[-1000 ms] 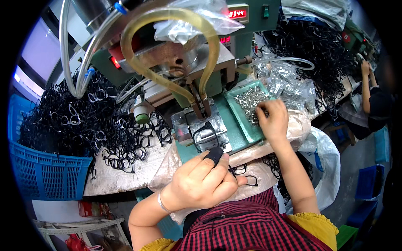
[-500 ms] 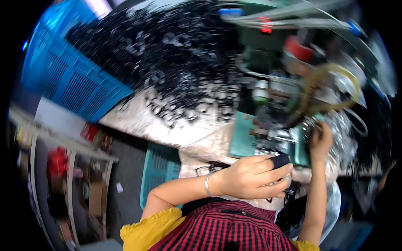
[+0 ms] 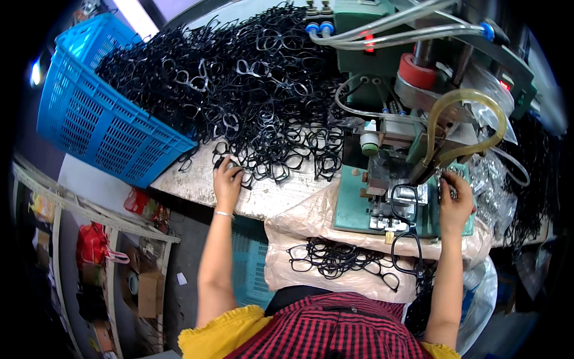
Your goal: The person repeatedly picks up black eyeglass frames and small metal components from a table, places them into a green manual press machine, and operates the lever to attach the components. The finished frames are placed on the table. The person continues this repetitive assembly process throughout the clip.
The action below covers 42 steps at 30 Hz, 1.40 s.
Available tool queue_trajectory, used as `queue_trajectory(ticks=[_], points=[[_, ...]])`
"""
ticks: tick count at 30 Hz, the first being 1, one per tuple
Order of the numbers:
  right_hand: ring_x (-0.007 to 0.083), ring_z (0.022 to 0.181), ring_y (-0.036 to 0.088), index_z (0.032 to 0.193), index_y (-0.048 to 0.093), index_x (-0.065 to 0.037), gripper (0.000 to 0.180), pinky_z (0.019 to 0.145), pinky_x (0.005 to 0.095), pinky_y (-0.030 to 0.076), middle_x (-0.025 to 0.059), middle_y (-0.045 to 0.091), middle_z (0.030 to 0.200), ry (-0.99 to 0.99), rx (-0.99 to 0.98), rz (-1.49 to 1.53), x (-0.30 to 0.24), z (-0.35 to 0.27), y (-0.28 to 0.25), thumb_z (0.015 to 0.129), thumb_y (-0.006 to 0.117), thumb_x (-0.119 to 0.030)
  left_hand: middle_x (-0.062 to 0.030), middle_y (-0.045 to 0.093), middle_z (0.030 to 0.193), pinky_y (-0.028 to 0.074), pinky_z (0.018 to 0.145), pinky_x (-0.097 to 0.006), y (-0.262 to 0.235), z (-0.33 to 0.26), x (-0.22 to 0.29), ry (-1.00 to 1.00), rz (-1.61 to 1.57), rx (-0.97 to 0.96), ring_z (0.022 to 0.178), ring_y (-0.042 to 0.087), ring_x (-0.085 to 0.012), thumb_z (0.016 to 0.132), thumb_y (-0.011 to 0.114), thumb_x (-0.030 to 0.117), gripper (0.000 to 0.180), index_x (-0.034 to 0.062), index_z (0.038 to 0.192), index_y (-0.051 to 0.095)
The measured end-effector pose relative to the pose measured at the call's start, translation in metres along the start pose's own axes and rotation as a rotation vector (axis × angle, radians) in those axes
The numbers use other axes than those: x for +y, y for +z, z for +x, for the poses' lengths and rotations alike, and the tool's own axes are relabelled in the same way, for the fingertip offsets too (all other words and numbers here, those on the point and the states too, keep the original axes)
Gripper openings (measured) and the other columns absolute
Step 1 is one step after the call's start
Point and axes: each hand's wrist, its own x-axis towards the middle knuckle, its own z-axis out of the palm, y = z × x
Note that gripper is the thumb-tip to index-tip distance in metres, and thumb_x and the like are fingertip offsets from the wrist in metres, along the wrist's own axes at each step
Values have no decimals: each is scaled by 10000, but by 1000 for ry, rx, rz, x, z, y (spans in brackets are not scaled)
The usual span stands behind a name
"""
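My left hand (image 3: 227, 186) is at the near edge of a large heap of black eyeglass frames (image 3: 263, 90), its fingers closed on one eyeglass frame (image 3: 246, 178) there. Beside the machine's fixture, my right hand (image 3: 455, 202) has curled fingers over small shiny metal parts (image 3: 443, 185); anything pinched in them is too small to make out. Another black eyeglass frame (image 3: 406, 246) hangs by the metal fixture (image 3: 382, 206) of the green machine (image 3: 350, 203), one rim up against it and the other below. Neither hand touches that one.
Several frames lie on a cloth (image 3: 278, 275) near my lap. A blue crate (image 3: 113, 128) leans beside the heap at left; a teal basket (image 3: 250, 257) sits below the table. A yellowish hose (image 3: 499, 113) loops over the machine. Shelves (image 3: 110, 263) stand at far left.
My left hand has moved from in front of the machine to the heap at left. The frame at the fixture now shows plainly. My right hand stays beside the fixture.
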Motion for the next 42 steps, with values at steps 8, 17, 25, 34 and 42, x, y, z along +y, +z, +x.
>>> queue_trajectory(ticks=[8,17,25,34,42], points=[[170,968,645,1054,701,20,158,885,297,486,93,711,1035,141,82,-188,7,-32,-66,908,662,-27,-165,659,1285,521,775,-274,-31,46,179,87,-611,140,895,671,-201,869,700,35,140,-4,998,737],[189,916,655,938,725,8,132,866,313,497,82,712,927,192,-87,172,-81,-44,-75,814,679,15,-88,728,946,468,869,-300,-19,84,236,-4,-899,-271,928,631,-174,969,606,163,246,-39,840,664],[94,842,603,1236,532,16,470,819,235,462,41,641,860,274,-14,631,-100,6,6,796,696,10,-29,618,962,496,702,-272,0,0,242,-535,-1546,-150,777,604,-137,1028,555,224,124,105,1000,538],[107,911,612,1313,457,67,584,908,263,452,52,664,885,302,-99,785,-120,13,3,787,707,28,-163,611,1077,595,672,-369,-110,26,343,453,-1393,-22,937,655,-268,1025,522,113,114,29,1095,555],[234,1105,632,1244,601,-30,426,988,352,463,132,673,1132,225,-271,508,-126,12,-34,824,672,-20,-87,752,1078,436,634,-308,-99,5,336,806,-928,-149,805,716,-181,817,700,70,143,110,949,737]])
